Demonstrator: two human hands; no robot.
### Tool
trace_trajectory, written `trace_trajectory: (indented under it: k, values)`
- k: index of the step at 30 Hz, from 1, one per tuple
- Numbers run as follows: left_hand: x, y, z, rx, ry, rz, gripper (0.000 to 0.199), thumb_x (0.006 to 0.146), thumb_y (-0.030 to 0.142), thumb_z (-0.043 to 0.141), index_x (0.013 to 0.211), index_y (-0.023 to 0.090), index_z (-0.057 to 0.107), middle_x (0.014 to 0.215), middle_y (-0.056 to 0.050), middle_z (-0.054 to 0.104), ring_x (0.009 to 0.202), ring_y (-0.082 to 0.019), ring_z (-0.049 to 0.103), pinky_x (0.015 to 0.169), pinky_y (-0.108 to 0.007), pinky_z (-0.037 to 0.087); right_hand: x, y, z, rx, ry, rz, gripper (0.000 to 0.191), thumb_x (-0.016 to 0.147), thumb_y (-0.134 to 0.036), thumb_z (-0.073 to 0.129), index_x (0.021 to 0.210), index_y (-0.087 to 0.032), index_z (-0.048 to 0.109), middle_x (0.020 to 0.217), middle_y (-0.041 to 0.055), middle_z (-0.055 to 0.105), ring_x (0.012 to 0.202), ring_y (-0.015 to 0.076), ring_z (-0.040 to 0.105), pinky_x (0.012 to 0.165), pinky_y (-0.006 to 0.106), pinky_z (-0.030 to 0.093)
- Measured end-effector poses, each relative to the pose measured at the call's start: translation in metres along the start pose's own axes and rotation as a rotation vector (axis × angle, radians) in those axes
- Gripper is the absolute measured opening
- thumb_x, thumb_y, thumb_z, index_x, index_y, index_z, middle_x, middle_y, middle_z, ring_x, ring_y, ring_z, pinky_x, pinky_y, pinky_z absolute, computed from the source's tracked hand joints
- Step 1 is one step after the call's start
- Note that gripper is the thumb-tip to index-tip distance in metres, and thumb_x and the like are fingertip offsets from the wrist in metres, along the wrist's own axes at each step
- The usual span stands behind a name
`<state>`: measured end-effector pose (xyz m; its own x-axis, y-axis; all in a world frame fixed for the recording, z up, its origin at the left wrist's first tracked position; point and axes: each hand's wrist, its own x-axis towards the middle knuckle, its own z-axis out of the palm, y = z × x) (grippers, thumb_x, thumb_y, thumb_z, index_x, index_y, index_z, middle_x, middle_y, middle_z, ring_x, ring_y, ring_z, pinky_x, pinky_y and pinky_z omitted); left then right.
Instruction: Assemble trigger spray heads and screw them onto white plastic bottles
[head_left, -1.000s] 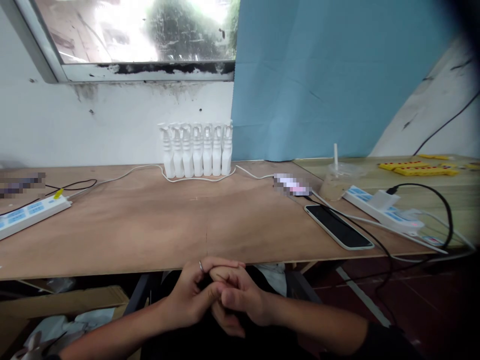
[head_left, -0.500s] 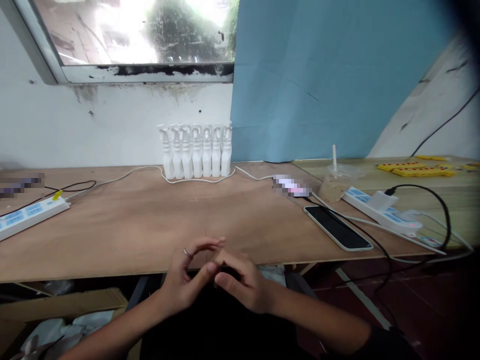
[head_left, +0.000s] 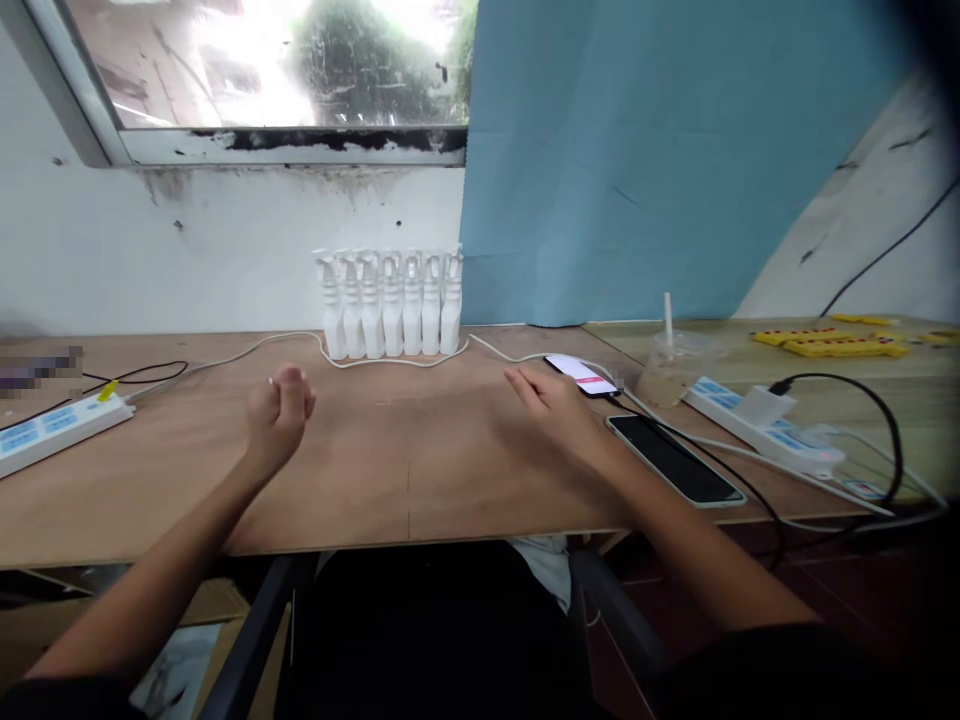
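Note:
My left hand (head_left: 283,412) is held over the left-middle part of the brown tabletop (head_left: 442,450), closed in a fist with the thumb side up. No object shows in it. My right hand (head_left: 553,402) is over the right-middle part, loosely closed, its fingers and thumb drawn together and pointing left; it looks empty too. It is nearest to a phone with a lit screen (head_left: 583,376), just beyond it. A second phone, dark (head_left: 675,458), lies by the right forearm. Between and beyond the hands, a row of several white spray bottles (head_left: 392,315) stands upright against the wall.
White power strips lie at left (head_left: 64,430) and right (head_left: 772,425), with cables trailing across the table. A plastic cup with a straw (head_left: 664,372) stands beside the right one. Yellow packets (head_left: 832,340) lie at the back right. Below the front edge is a cardboard box (head_left: 214,602).
My hands, earlier with fingertips together at the table's front edge, have moved apart and forward over the tabletop. Both have closed. The bottles and phones have stayed in place.

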<state>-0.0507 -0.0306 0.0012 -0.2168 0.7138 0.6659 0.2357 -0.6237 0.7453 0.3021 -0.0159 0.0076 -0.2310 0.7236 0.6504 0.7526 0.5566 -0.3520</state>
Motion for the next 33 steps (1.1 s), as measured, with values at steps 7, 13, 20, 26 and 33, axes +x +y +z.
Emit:
trace_trajectory:
  k: [7,13,20,26,33]
  values:
    - [0.132,-0.1,0.012,0.56,-0.01,0.06,0.054,0.078,0.02,0.066,0.124,0.011,0.04,0.128,-0.015,0.043,0.094,-0.016,0.054,0.076,-0.028,0.048,0.055,0.063,0.038,-0.135,-0.222,-0.011,0.023,0.093,-0.024,0.044,0.074,-0.016,0.054,0.08,0.0067,0.059,0.071,0.0157,0.05,0.067,0.026,0.033]
    - [0.165,-0.165,0.024,0.694,0.001,-0.232,0.074,0.071,0.015,0.068,0.133,-0.002,0.032,0.129,-0.022,0.046,0.106,-0.021,0.052,0.094,-0.032,0.042,0.039,0.083,0.079,-0.162,-0.33,-0.083,0.022,0.092,-0.016,0.044,0.076,-0.012,0.057,0.085,0.0114,0.061,0.081,0.0169,0.051,0.078,0.026,0.037]
    - [0.161,-0.167,0.017,0.73,0.049,-0.202,0.03,0.076,0.023,0.057,0.103,0.009,0.057,0.093,-0.008,0.063,0.089,-0.022,0.06,0.085,-0.031,0.044,0.026,0.099,0.09,-0.164,-0.318,-0.115,0.012,0.089,-0.021,0.05,0.083,-0.016,0.058,0.092,0.008,0.061,0.082,0.0179,0.053,0.077,0.027,0.039]
    - [0.141,-0.139,0.005,0.74,0.303,-0.025,0.051,0.07,0.027,0.061,0.117,0.011,0.051,0.097,-0.009,0.062,0.087,-0.024,0.06,0.081,-0.033,0.046,0.028,0.095,0.09,-0.084,-0.271,-0.081,0.012,0.086,-0.021,0.052,0.077,-0.017,0.059,0.088,0.0081,0.063,0.081,0.0199,0.056,0.074,0.03,0.041]
    - [0.06,-0.08,0.038,0.67,-0.217,0.479,0.049,0.079,0.03,0.06,0.125,0.015,0.052,0.111,-0.01,0.061,0.102,-0.025,0.057,0.089,-0.037,0.047,0.031,0.057,0.092,0.537,-0.12,0.134,0.032,0.081,-0.044,0.062,0.104,-0.022,0.06,0.094,0.0021,0.063,0.058,0.0119,0.053,0.057,0.027,0.042]
